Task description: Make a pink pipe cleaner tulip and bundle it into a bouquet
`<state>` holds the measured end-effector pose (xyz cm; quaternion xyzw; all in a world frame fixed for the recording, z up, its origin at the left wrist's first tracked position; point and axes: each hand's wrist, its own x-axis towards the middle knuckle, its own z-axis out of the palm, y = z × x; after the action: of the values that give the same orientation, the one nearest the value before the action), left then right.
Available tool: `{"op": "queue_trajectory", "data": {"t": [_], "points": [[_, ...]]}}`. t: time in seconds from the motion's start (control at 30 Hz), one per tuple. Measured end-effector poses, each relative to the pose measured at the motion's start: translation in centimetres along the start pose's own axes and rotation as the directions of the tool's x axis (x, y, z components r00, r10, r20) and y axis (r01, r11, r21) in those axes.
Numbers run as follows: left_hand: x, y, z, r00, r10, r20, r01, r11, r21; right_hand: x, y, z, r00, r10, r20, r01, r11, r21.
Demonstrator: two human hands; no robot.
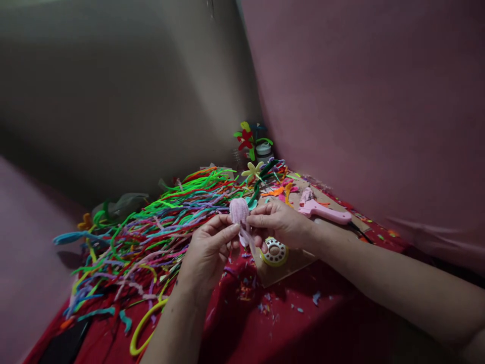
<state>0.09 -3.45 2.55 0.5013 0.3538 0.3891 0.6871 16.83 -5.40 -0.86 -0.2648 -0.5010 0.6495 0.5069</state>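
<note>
And here on my feed, both hands are up over the red cloth [288,323], right at the centre! My left hand [208,248] has its thumb and fingers closed on the lower left of the pink piece [238,210]. My right hand [279,222] pinches from the other side, thumb and forefinger drawn together at its edge, lower fingers curled by the dangling ends. So the piece sits between the two, its rounded, ribbed top upward. Just below my right hand lies the yellow-rimmed disc [275,251], on the board [271,274]. Behind that wrist, the pink glue gun [326,212]! Over left, a great heap of fuzzy stems [170,207] in every colour. Beyond the hands, a pale yellow flower [252,172], and farther back, a red one [245,138] beside a jar [264,150].
</note>
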Motion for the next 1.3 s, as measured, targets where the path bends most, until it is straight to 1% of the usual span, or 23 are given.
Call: {"op": "queue_trajectory", "data": {"t": [0.17,0.33,0.47,0.63,0.8,0.87,0.93,1.07,1.1,1.17,1.23,1.3], "points": [[0.0,0.0,0.1,1.0,0.023,-0.005,-0.023,1.0,-0.006,0.0,0.2,0.2,0.997,-0.048,-0.055,0.044,0.996,-0.076],[0.1,-0.2,0.1,1.0,0.028,-0.006,-0.028,1.0,0.011,-0.1,-0.1,0.6,0.997,-0.026,-0.072,0.019,0.996,-0.091],[0.1,-0.4,-0.1,1.0,0.022,0.006,-0.022,1.0,0.022,-0.3,-0.4,0.9,0.998,0.021,-0.064,-0.027,0.994,-0.102],[0.2,-0.6,-0.3,0.999,0.027,0.04,-0.028,0.999,0.025,-0.4,-0.4,0.9,0.998,0.002,-0.062,-0.014,0.98,-0.2],[0.3,-0.8,-0.4,0.995,0.073,0.065,-0.076,0.996,0.046,-0.6,-0.5,0.8,0.999,-0.021,-0.041,0.009,0.959,-0.282],[0.4,-0.8,-0.4,0.995,0.087,0.047,-0.091,0.991,0.096,-0.6,-0.6,0.9,0.999,-0.034,-0.035,0.02,0.944,-0.33],[0.4,-0.7,-0.3,0.992,0.126,0.027,-0.129,0.977,0.171,-0.6,-0.5,1.0,0.998,-0.056,-0.043,0.036,0.923,-0.384],[0.3,-0.6,-0.1,0.975,0.222,0.0,-0.211,0.924,0.32,-0.3,-0.1,1.2,0.985,-0.156,-0.074,0.099,0.863,-0.496],[0.2,-0.5,-0.1,0.974,0.225,0.004,-0.212,0.913,0.349,-0.3,0.0,1.2,0.98,-0.179,-0.083,0.111,0.847,-0.519],[0.1,-0.2,-0.1,0.981,0.191,0.043,-0.193,0.905,0.379,-0.3,0.1,1.2,0.975,-0.203,-0.091,0.119,0.821,-0.558],[0.1,0.2,-0.4,0.984,0.146,0.098,-0.171,0.921,0.351,-0.4,0.0,1.3,0.974,-0.207,-0.088,0.117,0.801,-0.587],[0.1,0.6,-0.8,0.987,0.124,0.105,-0.149,0.95,0.275,-0.5,-0.3,1.4,0.978,-0.197,-0.073,0.113,0.787,-0.607]]}}
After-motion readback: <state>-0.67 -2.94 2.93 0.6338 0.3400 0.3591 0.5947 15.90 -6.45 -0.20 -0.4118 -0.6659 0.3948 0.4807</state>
